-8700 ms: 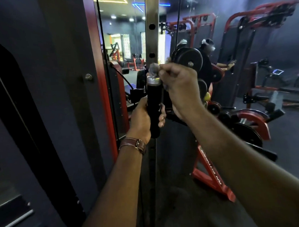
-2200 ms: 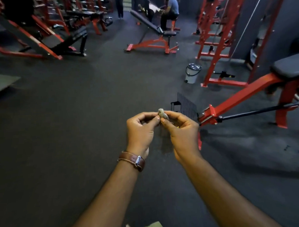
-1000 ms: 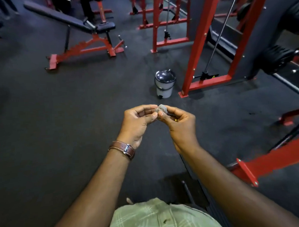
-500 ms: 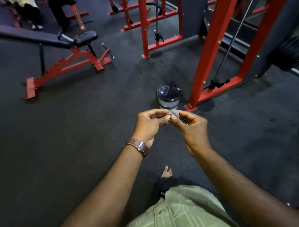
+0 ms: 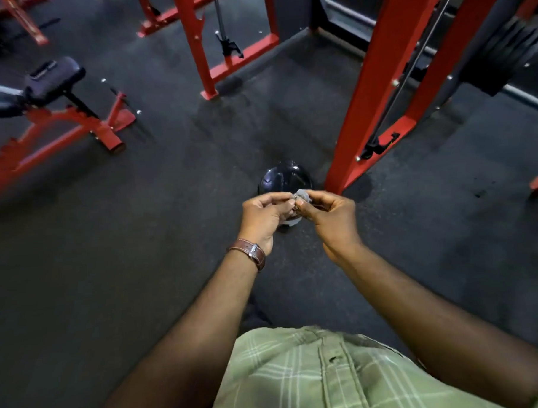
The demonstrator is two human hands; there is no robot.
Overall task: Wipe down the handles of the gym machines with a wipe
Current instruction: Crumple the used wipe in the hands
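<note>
Grey wipe (image 5: 302, 195) pinched between left hand (image 5: 266, 214), right hand (image 5: 330, 215), above bin (image 5: 283, 179)

Dark rubber floor (image 5: 116, 272) is seen across the frame. A black-lidded bin (image 5: 283, 180) is placed at centre, just beside the base of a red upright post (image 5: 370, 85). A red bench frame (image 5: 58, 133) with a black pad (image 5: 54, 79) is seen upper left. A green plaid shirt (image 5: 315, 377) is seen at bottom.

Dark rubber floor (image 5: 116, 272), red frames (image 5: 376, 85), bench (image 5: 52, 80).
</note>
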